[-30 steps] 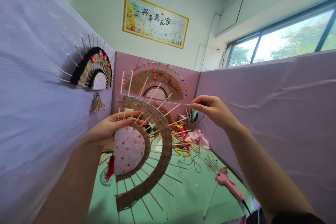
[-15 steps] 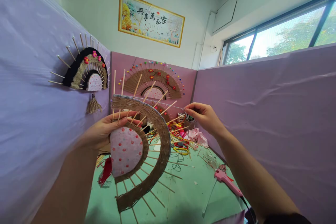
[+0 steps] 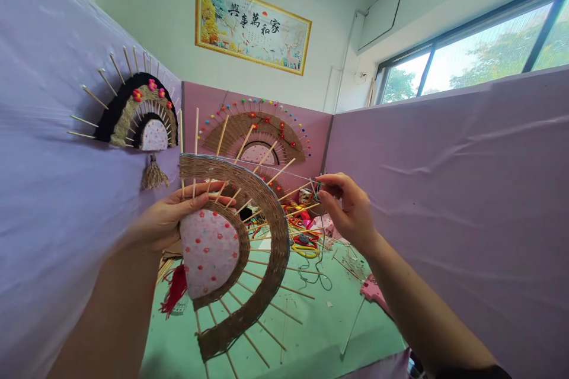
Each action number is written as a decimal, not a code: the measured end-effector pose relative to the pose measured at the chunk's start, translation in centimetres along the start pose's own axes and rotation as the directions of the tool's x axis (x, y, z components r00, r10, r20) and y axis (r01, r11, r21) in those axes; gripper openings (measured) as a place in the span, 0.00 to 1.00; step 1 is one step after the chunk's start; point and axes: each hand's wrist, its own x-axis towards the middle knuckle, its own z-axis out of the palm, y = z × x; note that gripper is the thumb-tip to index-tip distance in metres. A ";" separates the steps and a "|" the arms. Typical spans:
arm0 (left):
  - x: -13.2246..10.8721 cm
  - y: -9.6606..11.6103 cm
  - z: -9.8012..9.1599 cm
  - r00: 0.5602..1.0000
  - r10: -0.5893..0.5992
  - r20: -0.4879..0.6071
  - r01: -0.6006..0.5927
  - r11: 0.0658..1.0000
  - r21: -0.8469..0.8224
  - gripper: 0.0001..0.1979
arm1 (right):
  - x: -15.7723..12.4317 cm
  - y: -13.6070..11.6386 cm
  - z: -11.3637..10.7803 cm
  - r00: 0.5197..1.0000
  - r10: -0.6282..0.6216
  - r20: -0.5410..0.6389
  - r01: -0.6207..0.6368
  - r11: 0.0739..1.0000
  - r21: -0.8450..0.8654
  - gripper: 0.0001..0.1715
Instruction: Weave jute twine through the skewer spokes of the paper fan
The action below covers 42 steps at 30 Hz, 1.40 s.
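Observation:
A half-round woven fan (image 3: 279, 237) with a brown band, thin wooden sticks and a flower-dotted pink centre is held up before me. My left hand (image 3: 186, 207) grips it at its upper left, thumb in front and fingers reaching behind the sticks. A thin blue-grey cord (image 3: 291, 173) runs taut from the band's top edge to my right hand (image 3: 349, 204). There, thumb and forefinger pinch it, and its loose end hangs down towards the table. A line of the same colour follows the band's outer edge.
A pink glue gun (image 3: 373, 291) lies at right on the green table (image 3: 320, 331). Yellow-handled scissors (image 3: 304, 249), a red tassel (image 3: 175, 290) and scraps lie about. Finished fans hang on the purple left panel (image 3: 40, 201) and the pink back panel (image 3: 320, 106).
My right hand has turned and moved slightly right, with the cord still stretched and its tail now hanging. The view shifted a little, and the fan sits slightly further left.

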 end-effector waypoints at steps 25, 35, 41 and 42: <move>1.5 -1.2 -0.7 0.999 -0.011 0.044 0.016 0.994 -0.108 0.15 | -1.7 2.8 5.0 0.621 0.313 0.718 -0.763 0.032 0.646 0.44; 1.4 -0.5 -1.1 0.999 0.023 -0.030 -0.025 0.999 -0.045 0.17 | -2.0 3.6 4.7 0.656 0.464 0.595 -0.716 0.132 0.686 0.15; 1.5 -0.5 -1.5 0.999 0.030 -0.016 -0.030 0.998 -0.047 0.18 | -2.0 3.3 4.4 0.646 0.511 0.567 -0.733 0.210 0.647 0.13; 1.6 -0.5 -1.6 1.000 0.026 -0.009 -0.026 0.999 -0.045 0.18 | -2.0 3.3 4.3 0.645 0.507 0.571 -0.737 0.218 0.639 0.12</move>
